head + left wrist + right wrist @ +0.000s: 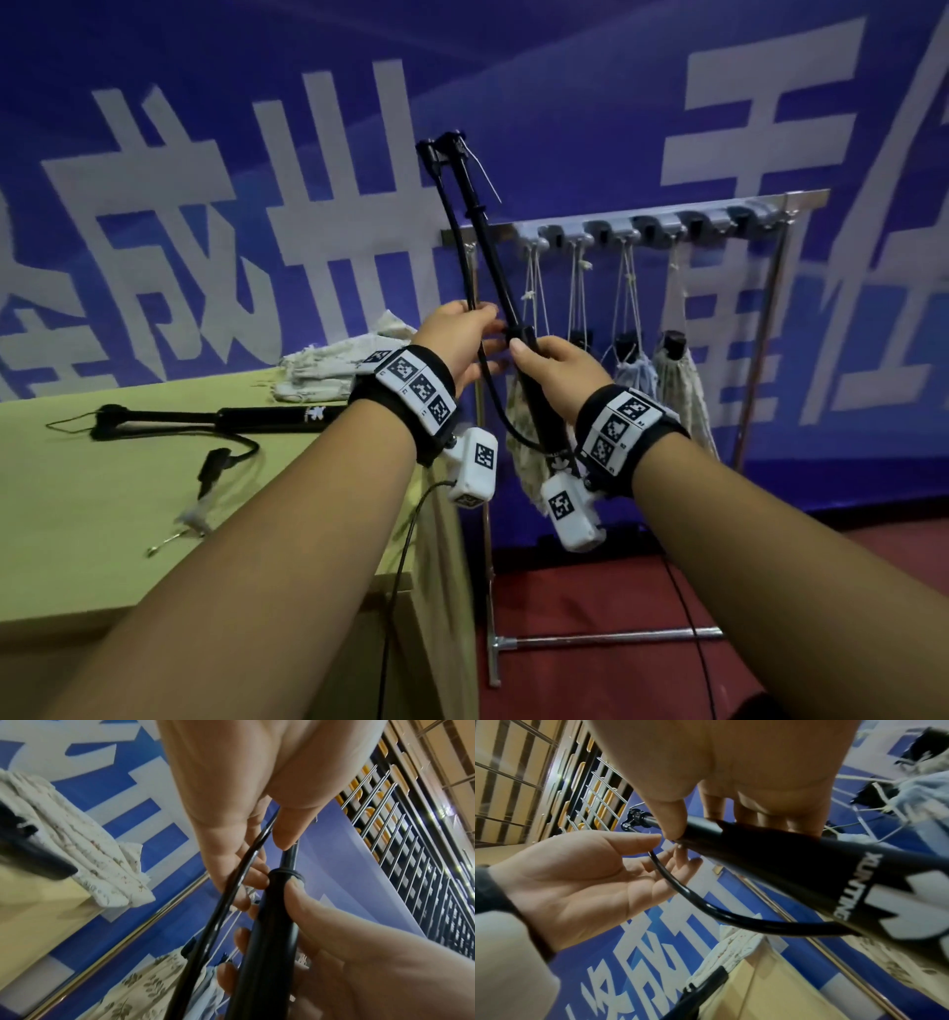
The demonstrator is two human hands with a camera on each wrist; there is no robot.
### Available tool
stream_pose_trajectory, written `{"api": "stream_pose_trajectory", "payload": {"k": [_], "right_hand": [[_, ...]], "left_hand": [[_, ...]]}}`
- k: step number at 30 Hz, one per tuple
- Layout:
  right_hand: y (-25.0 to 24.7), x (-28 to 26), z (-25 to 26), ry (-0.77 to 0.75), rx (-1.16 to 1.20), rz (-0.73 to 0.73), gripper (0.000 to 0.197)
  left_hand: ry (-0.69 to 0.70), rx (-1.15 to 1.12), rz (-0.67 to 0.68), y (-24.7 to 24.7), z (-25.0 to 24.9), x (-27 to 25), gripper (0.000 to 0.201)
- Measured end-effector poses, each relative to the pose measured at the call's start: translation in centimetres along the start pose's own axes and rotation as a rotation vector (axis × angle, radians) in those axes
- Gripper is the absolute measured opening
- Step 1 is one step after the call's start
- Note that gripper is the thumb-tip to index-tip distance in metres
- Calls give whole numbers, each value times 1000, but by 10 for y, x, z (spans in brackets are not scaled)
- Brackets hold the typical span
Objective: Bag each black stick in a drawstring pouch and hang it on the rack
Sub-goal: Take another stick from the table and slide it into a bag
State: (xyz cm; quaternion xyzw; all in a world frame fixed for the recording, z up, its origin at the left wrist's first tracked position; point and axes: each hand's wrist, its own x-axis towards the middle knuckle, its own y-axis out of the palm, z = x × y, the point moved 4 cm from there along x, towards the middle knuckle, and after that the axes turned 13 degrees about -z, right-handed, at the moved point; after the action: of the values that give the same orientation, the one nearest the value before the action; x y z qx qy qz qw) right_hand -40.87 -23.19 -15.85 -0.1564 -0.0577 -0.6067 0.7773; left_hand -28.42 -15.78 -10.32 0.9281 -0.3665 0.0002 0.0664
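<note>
Fingers of the right hand point(557, 367) curled around the thick black telescopic stick point(493, 246), held upright in front of the silver metal rack point(642, 216). The left hand point(459, 342), at nine o'clock of the right, pinched the stick's thin black hose point(464, 267) between thumb and fingers. At eight o'clock, a second black stick point(267, 417) lay on the pale green counter point(77, 539) near folded floral drawstring pouches point(334, 360); filled pouches point(678, 380) hung from the rack's hooks.

Blue banner point(590, 77) with large white characters behind a pale yellow-green table point(102, 539); red floor point(590, 591) below.
</note>
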Motion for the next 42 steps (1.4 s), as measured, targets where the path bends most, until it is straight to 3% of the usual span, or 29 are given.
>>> {"api": "stream_pose_trajectory", "payload": {"k": [8,15,19,24,29,34,38,42], "right_hand": [[-15,5,-68,123,102,23,19],[-7,14,-122,206,184,-22,15],[-2,14,-149,252,203,-34,11],[5,12,-173,247,185,2,19],[11,19,-169,259,232,50,31],[10,17,-172,285,274,50,18],[5,16,-177,296,300,11,29],[3,16,-182,309,312,-19,45]], "left_hand": [[-74,76,54,26,65,20,12],[-127,101,131,33,100,32,25],[-136,198,184,33,120,39,22],[-73,427,273,33,137,45,32],[59,502,199,28,133,49,31],[162,600,85,19,131,60,35],[137,682,67,16,133,63,31],[-13,715,128,16,141,61,32]]}}
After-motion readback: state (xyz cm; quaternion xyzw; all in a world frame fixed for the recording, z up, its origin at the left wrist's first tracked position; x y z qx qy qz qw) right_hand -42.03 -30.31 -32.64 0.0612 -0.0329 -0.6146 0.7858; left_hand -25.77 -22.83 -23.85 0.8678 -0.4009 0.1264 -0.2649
